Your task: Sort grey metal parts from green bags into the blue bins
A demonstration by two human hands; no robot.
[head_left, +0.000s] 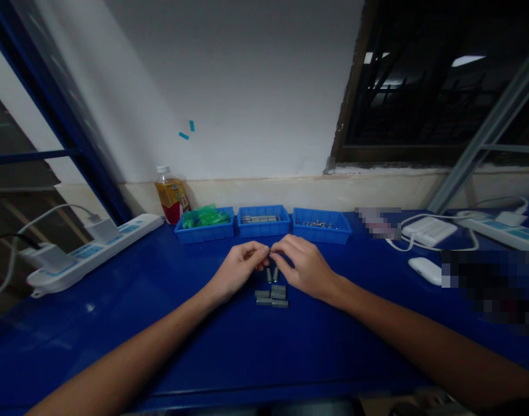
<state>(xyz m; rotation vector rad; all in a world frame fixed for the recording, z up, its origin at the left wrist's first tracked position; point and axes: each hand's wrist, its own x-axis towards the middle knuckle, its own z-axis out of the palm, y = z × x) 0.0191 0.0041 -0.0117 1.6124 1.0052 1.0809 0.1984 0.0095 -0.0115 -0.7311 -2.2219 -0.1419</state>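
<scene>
My left hand (243, 264) and my right hand (299, 264) meet fingertip to fingertip above the blue table (195, 346). Both are closed in a pinch around something small, mostly hidden between the fingers. Just below the fingertips, two short metal cylinders (276, 274) stick out or lie on the table. Nearer to me lie several grey metal cylinders (280, 304), grouped in short rows.
Along the wall stand three blue bins: one with green plastic (177, 232), one with metal rods (264, 230), one with small metal parts (322, 234). A bottle (169, 199) stands behind. Power strips (129, 228) lie left and right, a white case (425, 270) at right.
</scene>
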